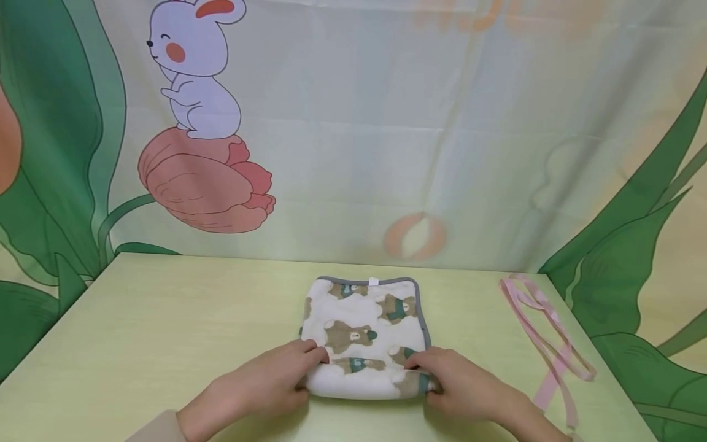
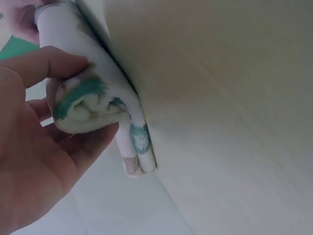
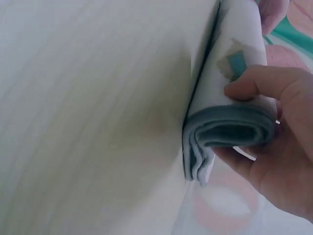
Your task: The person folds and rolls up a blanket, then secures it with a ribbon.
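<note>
A white fleece blanket (image 1: 353, 337) with brown bears and grey edging lies folded on the table, its near end rolled up. My left hand (image 1: 270, 377) grips the left end of the roll, thumb on one side and fingers on the other. At the opposite end my right hand (image 1: 464, 383) holds the roll the same way. The left wrist view shows the spiral end of the rolled blanket (image 2: 88, 105) between thumb and fingers. Grey-edged layers of the blanket (image 3: 230, 122) curl inside the right hand's grip in the right wrist view.
Pink ribbon (image 1: 552, 337) lies in loose loops on the right side of the pale yellow table (image 1: 193, 313). Behind the table hangs a printed cloth backdrop (image 1: 353, 141) with a rabbit and flowers.
</note>
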`<state>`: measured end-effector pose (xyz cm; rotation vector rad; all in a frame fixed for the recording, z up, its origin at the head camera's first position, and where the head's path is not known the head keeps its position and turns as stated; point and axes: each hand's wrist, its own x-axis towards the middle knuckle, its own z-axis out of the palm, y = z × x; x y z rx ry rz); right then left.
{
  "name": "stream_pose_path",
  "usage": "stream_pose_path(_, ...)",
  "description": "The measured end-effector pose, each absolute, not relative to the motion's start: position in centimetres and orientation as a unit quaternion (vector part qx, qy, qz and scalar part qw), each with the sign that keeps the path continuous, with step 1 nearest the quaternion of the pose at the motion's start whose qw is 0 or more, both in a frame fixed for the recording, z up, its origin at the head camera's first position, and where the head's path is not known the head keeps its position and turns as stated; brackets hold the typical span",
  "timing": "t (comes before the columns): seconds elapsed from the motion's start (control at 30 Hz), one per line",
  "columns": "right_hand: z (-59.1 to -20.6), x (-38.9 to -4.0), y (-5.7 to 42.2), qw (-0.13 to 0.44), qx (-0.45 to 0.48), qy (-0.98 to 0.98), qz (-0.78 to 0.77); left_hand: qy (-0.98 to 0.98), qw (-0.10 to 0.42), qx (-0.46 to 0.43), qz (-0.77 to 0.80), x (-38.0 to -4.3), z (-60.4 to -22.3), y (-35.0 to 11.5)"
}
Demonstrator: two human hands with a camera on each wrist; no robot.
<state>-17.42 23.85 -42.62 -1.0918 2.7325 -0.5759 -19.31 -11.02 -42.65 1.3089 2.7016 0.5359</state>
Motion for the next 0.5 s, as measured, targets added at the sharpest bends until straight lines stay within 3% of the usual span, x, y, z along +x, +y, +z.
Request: stream_pose_path(0.5,-42.8,-18.37,24.31,0.094,-0.344,0.882,-0.308,0.876,0.103,0.316,0.35,-19.99,-42.36,-11.76)
